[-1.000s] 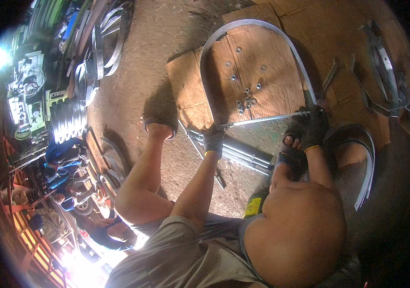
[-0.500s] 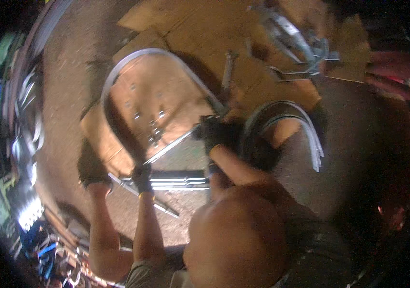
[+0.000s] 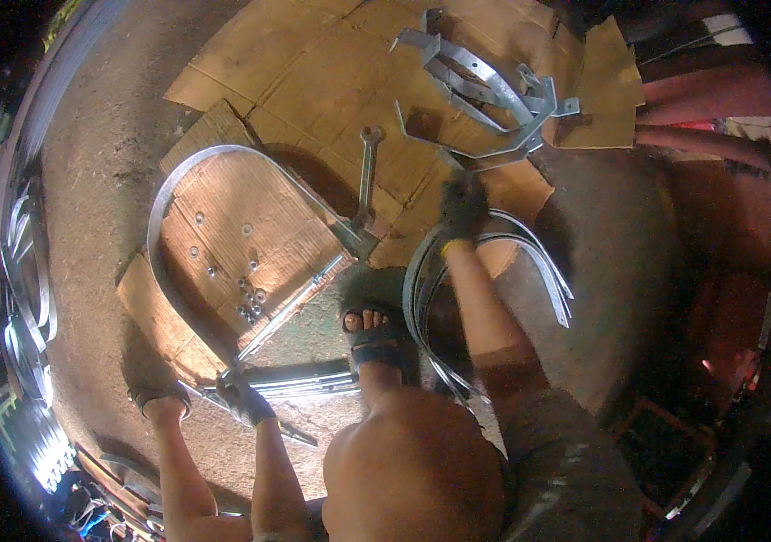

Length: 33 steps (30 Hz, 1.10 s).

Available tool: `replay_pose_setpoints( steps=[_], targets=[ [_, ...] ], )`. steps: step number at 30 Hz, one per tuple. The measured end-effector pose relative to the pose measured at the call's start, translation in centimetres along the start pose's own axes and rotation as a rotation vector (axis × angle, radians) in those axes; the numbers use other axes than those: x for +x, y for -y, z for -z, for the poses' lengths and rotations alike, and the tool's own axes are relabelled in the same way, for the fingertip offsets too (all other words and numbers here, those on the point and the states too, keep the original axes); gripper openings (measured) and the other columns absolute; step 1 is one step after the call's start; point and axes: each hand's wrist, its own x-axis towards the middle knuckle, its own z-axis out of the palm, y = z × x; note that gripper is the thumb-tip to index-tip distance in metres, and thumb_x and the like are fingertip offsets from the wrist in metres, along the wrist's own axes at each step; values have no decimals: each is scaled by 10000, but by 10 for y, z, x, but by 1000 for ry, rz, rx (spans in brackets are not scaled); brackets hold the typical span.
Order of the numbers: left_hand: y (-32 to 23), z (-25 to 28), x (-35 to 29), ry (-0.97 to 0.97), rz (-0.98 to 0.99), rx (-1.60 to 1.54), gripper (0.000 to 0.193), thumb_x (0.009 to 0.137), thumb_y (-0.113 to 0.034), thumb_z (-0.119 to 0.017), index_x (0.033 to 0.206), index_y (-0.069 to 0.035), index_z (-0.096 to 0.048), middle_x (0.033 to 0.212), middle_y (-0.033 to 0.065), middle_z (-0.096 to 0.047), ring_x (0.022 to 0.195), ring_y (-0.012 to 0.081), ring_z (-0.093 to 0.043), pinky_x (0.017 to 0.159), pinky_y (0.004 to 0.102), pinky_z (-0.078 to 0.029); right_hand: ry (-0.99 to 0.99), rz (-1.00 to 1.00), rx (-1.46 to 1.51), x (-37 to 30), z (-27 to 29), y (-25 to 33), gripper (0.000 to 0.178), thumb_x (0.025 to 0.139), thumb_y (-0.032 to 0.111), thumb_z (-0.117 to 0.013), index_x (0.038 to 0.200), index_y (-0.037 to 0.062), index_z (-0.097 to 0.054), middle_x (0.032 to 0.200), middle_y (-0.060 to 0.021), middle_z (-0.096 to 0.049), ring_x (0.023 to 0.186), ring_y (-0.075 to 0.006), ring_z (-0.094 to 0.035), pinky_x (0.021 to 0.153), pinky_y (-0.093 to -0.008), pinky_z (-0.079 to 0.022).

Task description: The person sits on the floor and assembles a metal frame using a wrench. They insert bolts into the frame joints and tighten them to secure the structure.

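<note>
A U-shaped metal strap [image 3: 164, 194] lies on cardboard with its curve away from me and a long threaded rod [image 3: 288, 316] across its near side. My left hand [image 3: 245, 400], in a dark glove, is closed at the strap's left end, where the rod meets it. My right hand [image 3: 464, 206], gloved too, reaches out beyond the curved strips, close to a group of bent metal brackets [image 3: 485, 86]. Its fingers are dark and hard to make out. Nuts and washers [image 3: 248, 303] lie inside the U. A wrench [image 3: 367, 176] rests right of it.
Several curved metal strips [image 3: 530, 242] lie nested at the right, next to my sandalled foot [image 3: 373, 334]. More straight rods [image 3: 304, 387] lie on the floor by my left hand. Cardboard sheets [image 3: 313, 68] cover the floor ahead. Metal pieces [image 3: 28, 271] crowd the far left.
My right hand has left the strap's right end and moved right and away toward the brackets. My left hand stays at the strap's left end. The view has shifted.
</note>
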Motion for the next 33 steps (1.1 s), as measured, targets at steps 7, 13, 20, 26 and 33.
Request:
replay_pose_setpoints(
  steps=[7, 13, 20, 26, 33],
  targets=[
    [-6, -1, -16, 73, -192, 169, 339, 1007, -256, -638, 1277, -53, -618, 1167, 103, -636, 1038, 241, -612, 889, 398, -521, 266, 373, -819, 88, 17, -64, 270, 856, 324, -709, 1023, 116, -755, 1046, -169, -712, 1024, -379, -655, 865, -530, -515],
    [-9, 4, -13, -40, -208, 200, 374, 1010, -243, -626, 1315, -27, -615, 1193, 152, -627, 1125, 296, -613, 931, 437, -534, 519, 625, -765, 81, 46, -3, 296, 866, 330, -725, 1055, 103, -747, 1018, -148, -719, 1009, -353, -656, 869, -519, -501],
    [-23, -12, -24, 89, -249, 302, 356, 1001, -154, -612, 1324, -4, -601, 1225, 151, -611, 1111, 290, -601, 958, 412, -500, 866, 480, 20, 155, 77, -18, 354, 966, 356, -661, 1203, 97, -703, 1133, -167, -722, 1127, -326, -660, 980, -481, -510],
    [1, 2, -6, -11, -204, 81, 328, 1003, -151, -617, 1292, 4, -608, 1214, 131, -608, 1085, 248, -588, 931, 388, -497, 285, 209, -678, 209, 19, 5, 606, 943, 512, -645, 1364, 78, -610, 1332, -188, -653, 1255, -359, -619, 1048, -488, -492],
    [-5, 26, -3, -63, -145, 210, 343, 1013, -232, -651, 1270, -6, -623, 1159, 102, -634, 1077, 224, -587, 902, 371, -491, 247, 74, -701, 222, -2, -52, 625, 896, 493, -704, 1358, 85, -601, 1371, -203, -624, 1202, -423, -615, 1042, -520, -481]
  ],
)
